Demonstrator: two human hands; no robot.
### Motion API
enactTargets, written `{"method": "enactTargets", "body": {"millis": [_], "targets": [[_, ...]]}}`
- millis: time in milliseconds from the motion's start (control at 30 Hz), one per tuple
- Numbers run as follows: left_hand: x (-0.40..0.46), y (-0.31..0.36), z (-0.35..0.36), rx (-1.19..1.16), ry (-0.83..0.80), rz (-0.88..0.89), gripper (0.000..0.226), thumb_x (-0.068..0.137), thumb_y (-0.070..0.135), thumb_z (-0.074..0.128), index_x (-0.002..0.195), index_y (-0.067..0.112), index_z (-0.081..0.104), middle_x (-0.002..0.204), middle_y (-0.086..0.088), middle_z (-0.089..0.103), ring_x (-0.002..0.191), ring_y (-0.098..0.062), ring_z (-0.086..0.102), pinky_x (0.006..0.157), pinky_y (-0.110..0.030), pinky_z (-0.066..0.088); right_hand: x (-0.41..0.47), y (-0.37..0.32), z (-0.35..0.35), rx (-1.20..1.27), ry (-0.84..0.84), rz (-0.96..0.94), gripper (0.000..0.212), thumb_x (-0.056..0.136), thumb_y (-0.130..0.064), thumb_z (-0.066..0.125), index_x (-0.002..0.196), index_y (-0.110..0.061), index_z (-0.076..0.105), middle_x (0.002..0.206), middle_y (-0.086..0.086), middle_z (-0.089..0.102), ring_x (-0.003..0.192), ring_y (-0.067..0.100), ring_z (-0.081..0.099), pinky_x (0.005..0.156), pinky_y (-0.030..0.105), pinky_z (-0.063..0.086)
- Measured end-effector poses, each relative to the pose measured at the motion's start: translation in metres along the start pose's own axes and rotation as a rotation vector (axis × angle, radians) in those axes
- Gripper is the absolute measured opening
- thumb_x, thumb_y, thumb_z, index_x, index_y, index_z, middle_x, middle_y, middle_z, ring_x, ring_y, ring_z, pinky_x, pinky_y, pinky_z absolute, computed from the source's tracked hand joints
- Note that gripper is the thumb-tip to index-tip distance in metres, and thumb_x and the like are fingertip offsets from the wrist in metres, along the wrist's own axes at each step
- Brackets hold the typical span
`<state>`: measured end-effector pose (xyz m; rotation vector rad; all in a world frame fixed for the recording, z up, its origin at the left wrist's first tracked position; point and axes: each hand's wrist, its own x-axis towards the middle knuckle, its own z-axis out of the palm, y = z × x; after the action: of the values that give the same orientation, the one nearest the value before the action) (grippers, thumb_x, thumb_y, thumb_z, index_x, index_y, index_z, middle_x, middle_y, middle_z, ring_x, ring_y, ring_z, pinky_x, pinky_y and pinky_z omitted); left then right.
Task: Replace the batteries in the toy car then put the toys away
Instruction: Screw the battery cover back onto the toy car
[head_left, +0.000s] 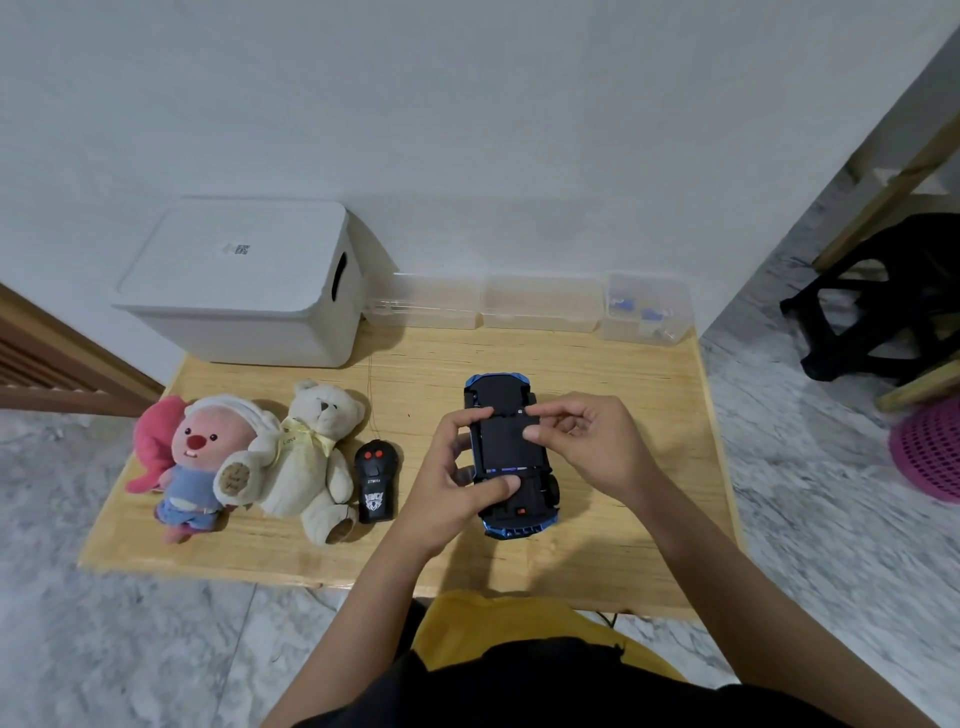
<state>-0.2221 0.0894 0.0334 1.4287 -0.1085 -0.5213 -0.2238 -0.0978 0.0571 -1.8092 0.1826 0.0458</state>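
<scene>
Pale wood runs under my hands, a low table set against a white wall, with grey marbled floor on every side of it. From my head camera, beyond my fingers along the wall, I count one white lidded storage box and three clear plastic containers in a row; the one farthest right holds small blue pieces I cannot make out. To the left of my left hand lie two plush toys, a pink one in blue clothes and a cream teddy bear with a yellow ribbon, and just beside my left wrist one black remote control with two red buttons.

One toy car rests upside down on the table between my hands, blue body edging a black underside, wheels up. My left hand grips it, thumb pressed on the near part of the underside, fingers curled round its left flank. My right hand has its curled fingertips on the flat black panel at the middle of the underside, thumb and forefinger touching it.
</scene>
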Motion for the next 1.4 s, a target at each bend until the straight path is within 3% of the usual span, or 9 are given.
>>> {"method": "enactTargets", "body": {"millis": [133,233,433,633,800,1000,1200,1400], "targets": [[0.0,-0.001,-0.002,-0.011,0.015,-0.014,0.064,0.066,0.009,0.078,0.118,0.035,0.05,0.121,-0.013,0.054,0.096,-0.026,0.066,0.071,-0.044,0.059,0.002,-0.001,0.002,0.019,0.006,0.012,0.019,0.073,-0.008,0.079,0.086,-0.021,0.072,0.07,-0.004,0.065,0.058,-0.003,0.054,0.061,0.012,0.047],[-0.001,-0.001,-0.003,-0.033,0.019,-0.013,0.064,0.067,0.006,0.076,0.118,0.035,0.051,0.121,-0.012,0.054,0.095,-0.026,0.067,0.071,-0.046,0.059,0.003,-0.001,0.004,-0.029,0.011,0.026,0.018,0.074,-0.011,0.079,0.085,-0.022,0.073,0.075,0.0,0.067,0.055,-0.004,0.052,0.06,0.011,0.046],[-0.001,-0.003,-0.003,-0.058,0.028,-0.014,0.062,0.07,0.001,0.074,0.117,0.033,0.05,0.119,-0.012,0.055,0.09,-0.024,0.069,0.067,-0.041,0.059,0.006,-0.001,0.006,-0.201,0.008,0.013,0.017,0.074,-0.016,0.079,0.083,-0.027,0.07,0.072,-0.008,0.062,0.055,-0.004,0.051,0.057,0.007,0.044],[0.002,-0.002,-0.003,-0.016,0.051,-0.028,0.062,0.066,0.008,0.077,0.114,0.038,0.051,0.124,-0.013,0.052,0.097,-0.036,0.065,0.072,-0.047,0.059,0.015,-0.007,0.006,-0.169,-0.019,0.082,0.012,0.076,-0.014,0.078,0.077,-0.022,0.069,0.067,-0.006,0.063,0.051,-0.007,0.054,0.053,0.006,0.044],[0.008,-0.001,-0.002,0.027,0.073,-0.034,0.065,0.059,0.023,0.08,0.115,0.039,0.05,0.124,-0.012,0.053,0.103,-0.043,0.061,0.08,-0.06,0.055,0.026,-0.012,0.003,-0.088,-0.051,0.192,0.008,0.077,-0.011,0.077,0.075,-0.016,0.07,0.065,0.0,0.064,0.059,0.008,0.061,0.047,0.008,0.043],[0.021,0.002,-0.003,0.043,0.077,-0.026,0.067,0.061,0.023,0.08,0.118,0.039,0.05,0.125,-0.01,0.053,0.103,-0.042,0.062,0.08,-0.06,0.054,0.04,-0.014,0.0,-0.057,-0.053,0.224,0.008,0.077,-0.01,0.077,0.077,-0.013,0.069,0.071,0.007,0.066,0.061,0.012,0.063,0.047,0.011,0.044],[0.043,0.009,-0.003,0.052,0.061,-0.017,0.066,0.06,0.022,0.079,0.117,0.04,0.05,0.126,-0.012,0.052,0.107,-0.041,0.059,0.082,-0.059,0.054,0.065,-0.014,-0.013,-0.022,-0.111,0.258,0.009,0.077,-0.01,0.077,0.077,-0.013,0.068,0.068,0.004,0.067,0.059,0.01,0.063,0.055,0.022,0.052],[0.071,0.021,-0.002,0.099,0.025,-0.033,0.068,0.058,0.025,0.079,0.117,0.038,0.048,0.126,-0.011,0.051,0.106,-0.041,0.058,0.081,-0.057,0.055,0.087,-0.016,-0.028,0.009,-0.104,0.243,0.008,0.076,-0.01,0.078,0.077,-0.012,0.07,0.065,0.003,0.067,0.053,0.004,0.063,0.053,0.018,0.053]]}}
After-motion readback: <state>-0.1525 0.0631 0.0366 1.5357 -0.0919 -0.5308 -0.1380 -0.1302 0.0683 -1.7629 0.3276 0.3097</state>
